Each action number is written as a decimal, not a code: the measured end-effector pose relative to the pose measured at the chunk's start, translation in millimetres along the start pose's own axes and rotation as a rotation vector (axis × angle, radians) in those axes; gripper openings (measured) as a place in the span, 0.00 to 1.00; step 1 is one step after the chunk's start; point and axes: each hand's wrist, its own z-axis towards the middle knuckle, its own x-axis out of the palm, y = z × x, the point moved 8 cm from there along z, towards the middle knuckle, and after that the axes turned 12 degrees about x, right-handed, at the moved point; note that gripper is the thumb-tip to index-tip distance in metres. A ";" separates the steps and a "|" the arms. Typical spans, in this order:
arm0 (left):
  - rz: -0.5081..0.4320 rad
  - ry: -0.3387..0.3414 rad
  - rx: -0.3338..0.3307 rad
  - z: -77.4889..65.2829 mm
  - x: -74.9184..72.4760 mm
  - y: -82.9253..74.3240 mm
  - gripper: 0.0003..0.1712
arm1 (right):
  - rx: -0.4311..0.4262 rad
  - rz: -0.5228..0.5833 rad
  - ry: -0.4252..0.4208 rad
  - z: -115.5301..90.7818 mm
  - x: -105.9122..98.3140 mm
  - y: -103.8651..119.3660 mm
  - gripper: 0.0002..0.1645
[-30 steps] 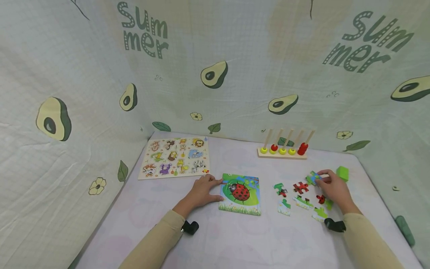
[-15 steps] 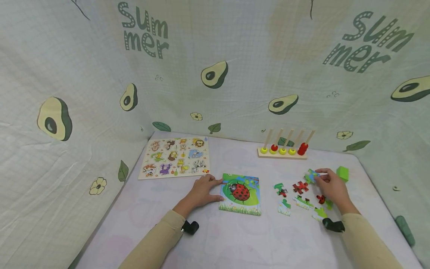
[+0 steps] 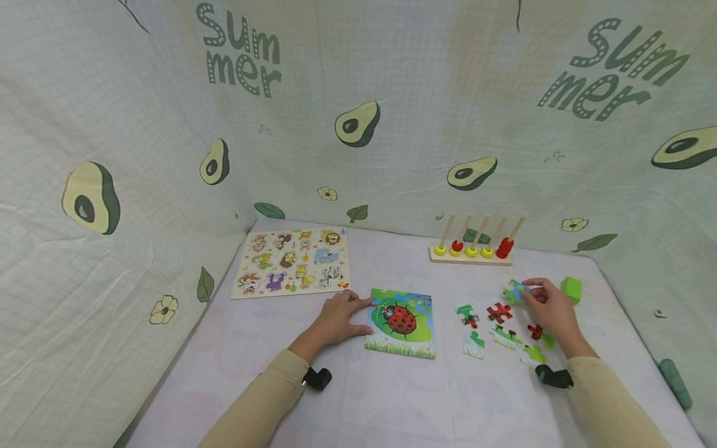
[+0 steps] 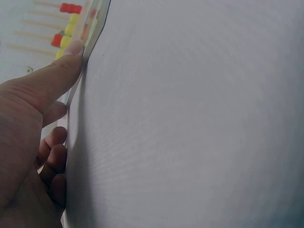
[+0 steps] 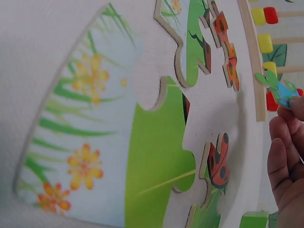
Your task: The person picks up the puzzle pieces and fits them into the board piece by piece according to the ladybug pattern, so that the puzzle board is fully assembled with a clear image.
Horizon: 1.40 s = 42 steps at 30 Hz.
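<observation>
My left hand (image 3: 338, 318) rests at the left side of a square ladybug puzzle board (image 3: 400, 323), thumb and index finger spread along its edge. In the left wrist view, the thumb (image 4: 61, 71) lies on that edge and the other fingers bend below it. Off to the right, my right hand (image 3: 551, 308) pinches a blue-and-green puzzle piece (image 3: 513, 292) between thumb and fingers, beyond the loose pieces. Among those are a red piece (image 3: 499, 312), a green-and-red piece (image 3: 467, 315) and a grass piece (image 3: 473, 345). The right wrist view shows a flowered corner piece (image 5: 95, 123) up close.
An animal peg board (image 3: 291, 262) lies at the back left. At the back right stands a wooden bead counter (image 3: 470, 259) with upright pegs and red and yellow beads. A green block (image 3: 571, 289) sits just beyond my right hand. Printed cloth hangs around the table.
My right hand has shifted slightly left with the puzzle piece, which has turned a little. The red piece below it has moved slightly left. My left hand and the ladybug board stay put.
</observation>
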 end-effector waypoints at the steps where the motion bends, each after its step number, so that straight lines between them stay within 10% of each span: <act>1: 0.000 0.001 0.000 0.0 0.0 0.0 0.45 | 0.003 0.006 0.011 -0.7 1.3 1.1 0.23; 42: 0.008 0.013 -0.003 0.9 4.5 4.4 0.45 | -0.190 0.116 0.366 -54.9 88.3 100.5 0.15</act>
